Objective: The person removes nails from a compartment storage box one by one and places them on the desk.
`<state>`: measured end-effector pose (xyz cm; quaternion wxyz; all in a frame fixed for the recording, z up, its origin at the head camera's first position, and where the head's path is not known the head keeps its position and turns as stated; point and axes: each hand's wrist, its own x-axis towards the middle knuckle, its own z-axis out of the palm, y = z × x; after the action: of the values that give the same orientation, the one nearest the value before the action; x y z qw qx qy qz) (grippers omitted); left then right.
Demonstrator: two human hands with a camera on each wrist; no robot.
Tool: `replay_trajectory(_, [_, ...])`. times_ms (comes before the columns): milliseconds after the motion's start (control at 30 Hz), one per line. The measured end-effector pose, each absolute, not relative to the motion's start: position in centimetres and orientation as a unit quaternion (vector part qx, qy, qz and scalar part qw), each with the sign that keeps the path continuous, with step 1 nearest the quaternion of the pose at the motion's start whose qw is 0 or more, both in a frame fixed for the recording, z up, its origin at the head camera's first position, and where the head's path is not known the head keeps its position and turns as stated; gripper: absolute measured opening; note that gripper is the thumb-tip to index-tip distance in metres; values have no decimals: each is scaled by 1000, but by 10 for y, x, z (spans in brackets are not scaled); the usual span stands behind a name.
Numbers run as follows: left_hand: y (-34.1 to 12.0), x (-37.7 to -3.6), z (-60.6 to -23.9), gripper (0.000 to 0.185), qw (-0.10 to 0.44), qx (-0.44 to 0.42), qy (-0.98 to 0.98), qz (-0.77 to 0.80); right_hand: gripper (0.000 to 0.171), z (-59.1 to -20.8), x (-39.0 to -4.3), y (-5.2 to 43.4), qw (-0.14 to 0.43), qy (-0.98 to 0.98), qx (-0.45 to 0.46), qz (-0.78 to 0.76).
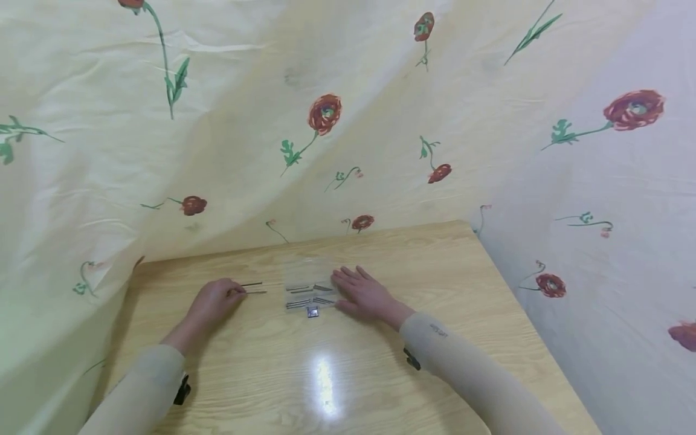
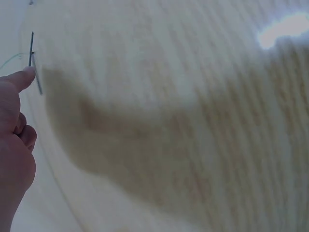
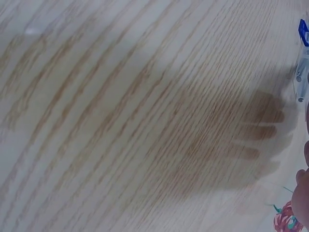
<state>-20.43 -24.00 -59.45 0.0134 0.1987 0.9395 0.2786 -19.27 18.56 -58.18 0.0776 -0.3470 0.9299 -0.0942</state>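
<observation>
My left hand lies on the wooden table, and one straight fingertip touches two thin metal rods that lie side by side. In the left wrist view that finger points at the rods while the other fingers curl in. My right hand lies flat, fingers spread, on the right edge of a clear plastic bag. Several more rods and a small metal block lie on or in the bag. The right wrist view shows only a fingertip and the bag's edge.
A cream cloth with red flowers hangs close behind the table and down both sides. The table's right edge runs beside my right sleeve. A lamp glare shines on the wood near me.
</observation>
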Motion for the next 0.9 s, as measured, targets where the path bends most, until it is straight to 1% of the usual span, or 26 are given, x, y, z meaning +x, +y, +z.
replay_trajectory(233, [-244,-203,-599,6,-7,179,950,256,71,-584,-194,185,76,929,-350,-91])
replay_trajectory(500, [-247,-208,-599,5,-28,198,950,240,71,-586,-194,186,71,930,-349,-90])
replay_trajectory(900, [-248,-210,-601,6,-21,190,953,234,71,-584,-193,184,79,932,-344,-86])
